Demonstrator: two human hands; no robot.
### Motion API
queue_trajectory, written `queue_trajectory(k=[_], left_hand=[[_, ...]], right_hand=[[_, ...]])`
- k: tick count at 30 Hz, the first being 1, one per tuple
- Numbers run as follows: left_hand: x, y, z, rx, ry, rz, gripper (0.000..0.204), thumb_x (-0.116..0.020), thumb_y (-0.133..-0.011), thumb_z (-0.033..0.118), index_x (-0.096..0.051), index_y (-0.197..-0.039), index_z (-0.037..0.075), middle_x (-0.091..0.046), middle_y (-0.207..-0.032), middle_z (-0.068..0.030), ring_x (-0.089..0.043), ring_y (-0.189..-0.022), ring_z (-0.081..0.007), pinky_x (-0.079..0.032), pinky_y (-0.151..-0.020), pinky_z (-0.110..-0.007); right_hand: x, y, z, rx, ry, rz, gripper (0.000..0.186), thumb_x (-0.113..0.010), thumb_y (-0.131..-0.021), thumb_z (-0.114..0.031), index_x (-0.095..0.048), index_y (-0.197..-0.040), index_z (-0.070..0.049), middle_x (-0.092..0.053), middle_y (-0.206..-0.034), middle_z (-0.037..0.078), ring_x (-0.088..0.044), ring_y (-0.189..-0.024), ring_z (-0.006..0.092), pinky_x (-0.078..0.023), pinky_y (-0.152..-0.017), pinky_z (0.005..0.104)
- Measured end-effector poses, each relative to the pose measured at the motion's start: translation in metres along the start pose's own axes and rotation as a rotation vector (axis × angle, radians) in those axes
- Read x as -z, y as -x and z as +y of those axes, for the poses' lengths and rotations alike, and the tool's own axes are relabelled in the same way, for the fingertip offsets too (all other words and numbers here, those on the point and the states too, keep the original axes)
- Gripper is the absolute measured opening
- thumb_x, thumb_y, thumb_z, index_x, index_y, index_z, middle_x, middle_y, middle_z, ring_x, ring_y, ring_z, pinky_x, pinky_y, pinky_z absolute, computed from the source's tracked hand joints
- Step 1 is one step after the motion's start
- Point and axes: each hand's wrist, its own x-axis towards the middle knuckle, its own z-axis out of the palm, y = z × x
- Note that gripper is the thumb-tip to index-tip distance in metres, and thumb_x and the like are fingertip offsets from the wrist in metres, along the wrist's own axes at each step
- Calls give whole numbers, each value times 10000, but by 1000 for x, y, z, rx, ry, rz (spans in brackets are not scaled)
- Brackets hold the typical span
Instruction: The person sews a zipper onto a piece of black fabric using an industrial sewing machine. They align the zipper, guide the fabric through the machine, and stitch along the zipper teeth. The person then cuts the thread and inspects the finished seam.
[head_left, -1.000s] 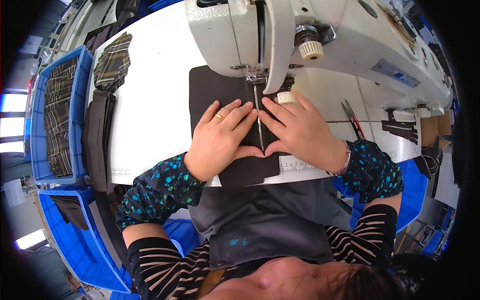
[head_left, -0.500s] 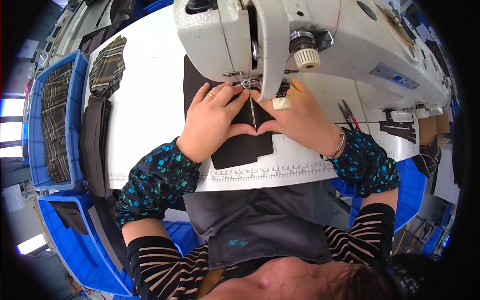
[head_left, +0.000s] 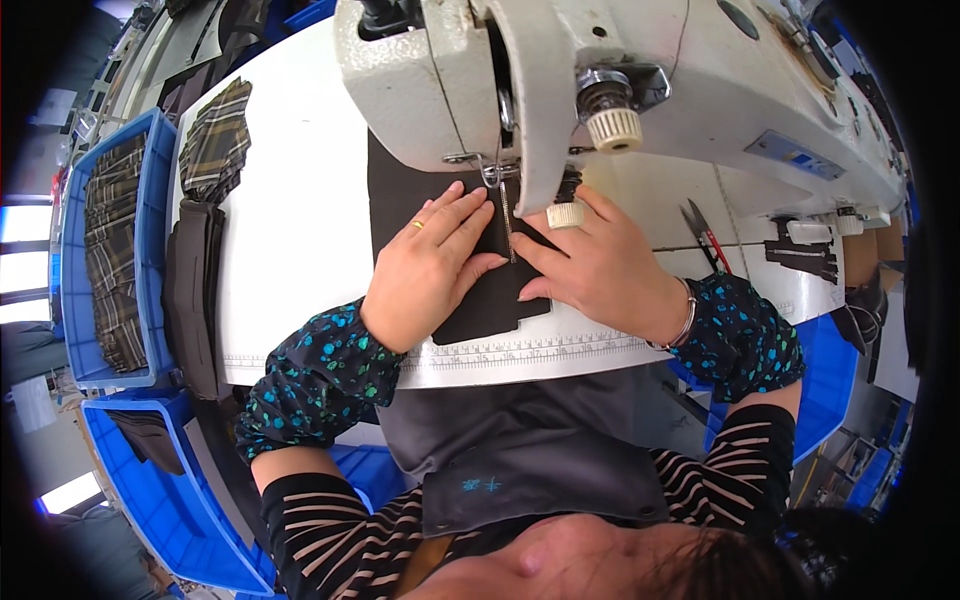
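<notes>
A dark fabric piece point(head_left: 478, 315) lies under the sewing machine head point(head_left: 420, 110), with a metal-toothed zipper point(head_left: 507, 222) running down its middle from the presser foot point(head_left: 492, 176). My left hand point(head_left: 422, 262) rests flat on the fabric left of the zipper, fingers stretched out and thumb toward the teeth. On the other side my right hand point(head_left: 605, 262) lies with fingers spread, its index fingertip near the zipper and its thumb at the fabric's right edge. The tension knob and a lower white knob partly cover the right fingers.
Red-handled scissors point(head_left: 712, 243) and dark zipper pieces point(head_left: 803, 254) lie on the right of the white table point(head_left: 300, 180). Plaid pieces point(head_left: 216, 140) and folded dark fabric point(head_left: 192, 290) are at its left edge, beside a blue bin point(head_left: 160, 240) of plaid cloth. A printed ruler runs along the front.
My thumbs have drawn apart from where they met at the zipper's lower end. The left hand has slid slightly down, and the right fingers have shifted down and right.
</notes>
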Motion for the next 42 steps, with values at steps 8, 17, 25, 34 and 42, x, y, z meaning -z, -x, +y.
queue_trajectory(k=[8,17,25,34,42], left_hand=[[-5,4,1,-28,-41,25,561,-804,-895,314,-686,-1356,17,-646,-1442,-148,-580,-1395,-369,-507,-1121,-491],[4,-4,3,-47,-89,-18,628,-835,-832,359,-706,-1347,24,-664,-1414,-127,-592,-1377,-355,-517,-1087,-442],[2,-4,-2,-52,-110,-23,639,-835,-821,390,-718,-1357,62,-666,-1417,-112,-593,-1384,-331,-517,-1089,-431],[2,-5,-3,-61,-96,-3,624,-853,-790,376,-742,-1311,52,-674,-1408,-121,-623,-1351,-343,-536,-1065,-429],[3,-7,-1,-56,-100,7,627,-851,-778,380,-745,-1302,53,-672,-1434,-118,-659,-1273,-336,-554,-1006,-415]], right_hand=[[-1,-3,-2,6,-6,12,604,-832,-760,-470,-729,-1179,-48,-688,-1120,96,-626,-1177,296,-457,-1114,505],[-2,-5,-2,2,2,-26,666,-848,-714,-489,-713,-1195,-48,-689,-1122,96,-627,-1180,302,-458,-1116,506],[-1,-6,-3,2,4,-30,696,-859,-693,-487,-707,-1197,-31,-692,-1132,102,-624,-1191,301,-459,-1118,506],[-3,-4,-2,0,18,-34,693,-855,-706,-479,-711,-1214,-30,-697,-1127,102,-626,-1202,314,-466,-1117,512],[-4,-3,-3,-20,18,-17,685,-860,-691,-478,-728,-1210,-51,-698,-1137,87,-623,-1194,297,-478,-1115,507]])
